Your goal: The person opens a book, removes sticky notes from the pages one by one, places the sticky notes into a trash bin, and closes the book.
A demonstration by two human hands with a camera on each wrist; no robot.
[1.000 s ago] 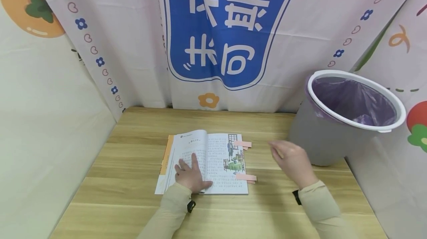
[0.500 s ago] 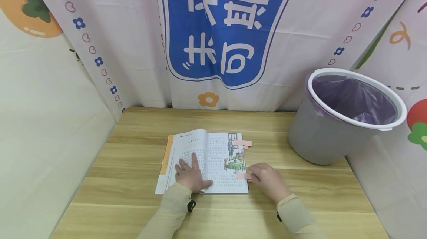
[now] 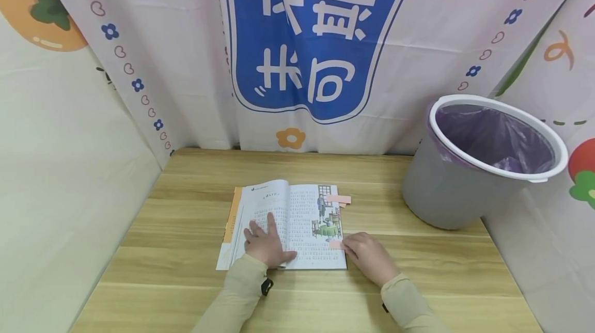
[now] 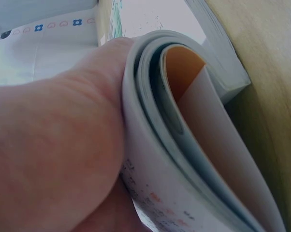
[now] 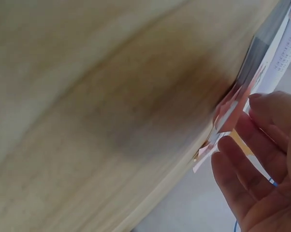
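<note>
1. My right hand [image 3: 369, 256] was up near the bin [image 3: 465, 178] a second ago. Now it is down at the right edge of the book [image 3: 288, 224], on the lower pink tab [image 3: 335, 244].
2. My left hand [image 3: 266, 244] has not moved. It lies flat and relaxed, pressing the book's left page.
3. The book lies open in the middle of the table [image 3: 186, 281].
4. My right fingers [image 5: 261, 145] touch the tab, but I cannot tell if they pinch it.
5. My right hand hides part of the tab.
</note>
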